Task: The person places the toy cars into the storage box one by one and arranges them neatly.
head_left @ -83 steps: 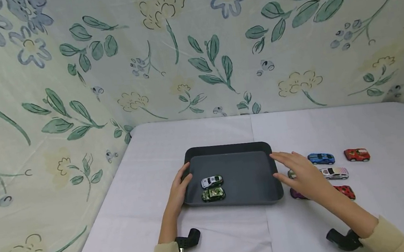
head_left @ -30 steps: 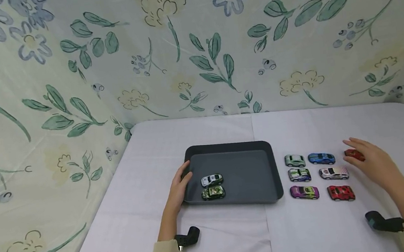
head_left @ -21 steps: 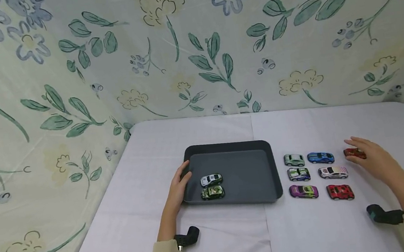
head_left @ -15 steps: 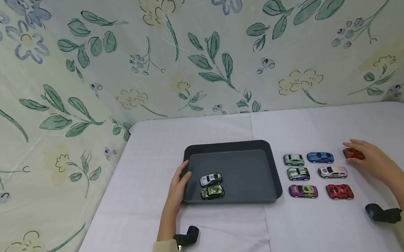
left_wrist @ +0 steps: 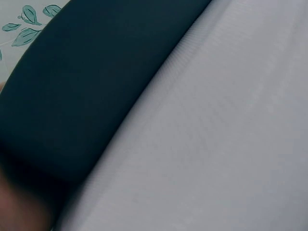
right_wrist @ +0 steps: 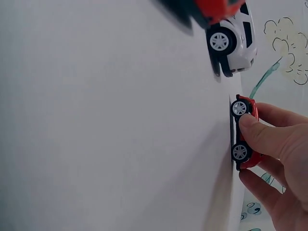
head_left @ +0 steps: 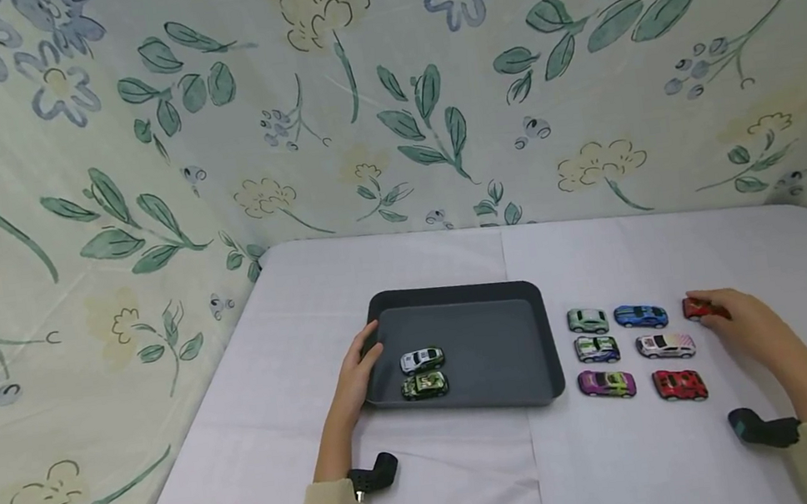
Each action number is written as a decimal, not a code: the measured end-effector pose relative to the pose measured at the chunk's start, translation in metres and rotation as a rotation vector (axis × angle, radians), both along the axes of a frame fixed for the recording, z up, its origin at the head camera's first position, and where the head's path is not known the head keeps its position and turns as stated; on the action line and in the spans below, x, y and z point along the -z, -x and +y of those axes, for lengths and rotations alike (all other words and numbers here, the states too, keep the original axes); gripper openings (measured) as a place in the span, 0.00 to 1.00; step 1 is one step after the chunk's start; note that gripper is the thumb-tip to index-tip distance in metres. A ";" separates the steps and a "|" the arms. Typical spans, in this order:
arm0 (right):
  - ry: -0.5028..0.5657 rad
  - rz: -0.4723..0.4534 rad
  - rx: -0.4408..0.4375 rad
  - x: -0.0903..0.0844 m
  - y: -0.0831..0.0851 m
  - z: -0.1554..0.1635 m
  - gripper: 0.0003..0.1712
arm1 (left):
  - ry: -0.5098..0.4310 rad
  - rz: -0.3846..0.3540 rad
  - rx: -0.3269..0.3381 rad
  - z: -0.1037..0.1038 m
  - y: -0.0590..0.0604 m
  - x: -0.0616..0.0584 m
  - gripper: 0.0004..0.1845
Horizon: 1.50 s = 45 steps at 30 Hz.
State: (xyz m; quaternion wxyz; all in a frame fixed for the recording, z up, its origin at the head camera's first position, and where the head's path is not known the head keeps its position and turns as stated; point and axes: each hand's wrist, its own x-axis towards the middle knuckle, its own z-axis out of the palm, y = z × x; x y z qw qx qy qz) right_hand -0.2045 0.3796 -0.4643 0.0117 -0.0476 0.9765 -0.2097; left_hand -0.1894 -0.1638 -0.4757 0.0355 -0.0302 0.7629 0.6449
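My right hand (head_left: 748,323) pinches a red toy car (head_left: 695,308) at the right of the table. In the right wrist view the thumb presses the wheel side of the red toy car (right_wrist: 240,151), with fingers behind it. Its wheels are at or very near the cloth; I cannot tell if it is lifted. My left hand (head_left: 350,380) rests on the left rim of a dark grey tray (head_left: 500,358), thumb and index finger extended over the edge. Inside the tray a white toy car (head_left: 422,360) and a camouflage-green toy car (head_left: 424,386) sit one behind the other.
Between tray and right hand stand several toy cars: pale green (head_left: 587,320), blue (head_left: 641,316), green-and-white (head_left: 597,348), white-pink (head_left: 666,346), purple (head_left: 607,383) and red with black spots (head_left: 680,384). A white cloth (head_left: 462,480) covers the table. Floral fabric (head_left: 432,114) hangs behind.
My right hand has left the tray's right side and reached right to the far red toy car, which it now pinches. That car has shifted slightly left. My left hand stays at the tray.
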 end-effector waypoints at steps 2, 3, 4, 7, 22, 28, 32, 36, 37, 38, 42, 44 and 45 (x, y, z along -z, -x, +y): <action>-0.012 -0.019 0.007 -0.002 0.000 0.000 0.25 | 0.009 0.001 -0.007 0.000 0.000 0.000 0.23; -0.014 -0.027 0.012 -0.002 0.000 -0.001 0.26 | 0.010 -0.001 -0.012 0.000 0.000 0.001 0.23; -0.016 -0.038 0.018 -0.003 0.000 -0.002 0.26 | 0.012 -0.001 -0.015 0.000 -0.001 0.001 0.23; -0.015 -0.073 0.051 -0.006 -0.001 -0.007 0.28 | 0.013 0.001 -0.012 0.000 -0.001 0.001 0.23; 0.025 0.025 0.081 -0.017 -0.018 -0.037 0.27 | 0.009 0.001 -0.006 0.000 -0.001 0.001 0.23; 0.030 0.124 0.048 -0.007 -0.021 -0.044 0.26 | 0.013 -0.001 -0.007 0.000 -0.002 0.001 0.23; 0.024 0.167 0.041 0.015 -0.013 -0.039 0.27 | 0.014 0.000 -0.011 0.000 -0.002 0.001 0.23; 0.032 0.209 0.014 0.029 -0.008 -0.039 0.29 | 0.015 0.007 -0.011 0.000 -0.002 0.001 0.24; 0.037 0.221 0.003 0.029 -0.007 -0.041 0.29 | 0.016 0.006 -0.014 0.000 -0.002 0.001 0.23; 0.038 0.236 -0.005 0.029 -0.008 -0.044 0.29 | 0.019 0.009 -0.013 0.001 -0.001 0.001 0.24; 0.036 0.329 -0.059 0.022 -0.011 -0.057 0.28 | 0.024 0.011 -0.016 0.001 -0.001 0.001 0.24; 0.028 0.370 -0.082 0.020 -0.012 -0.064 0.27 | 0.023 0.012 -0.015 0.001 0.000 0.001 0.24; 0.028 0.382 -0.090 0.019 -0.013 -0.067 0.27 | 0.022 0.010 -0.014 0.001 0.000 0.001 0.24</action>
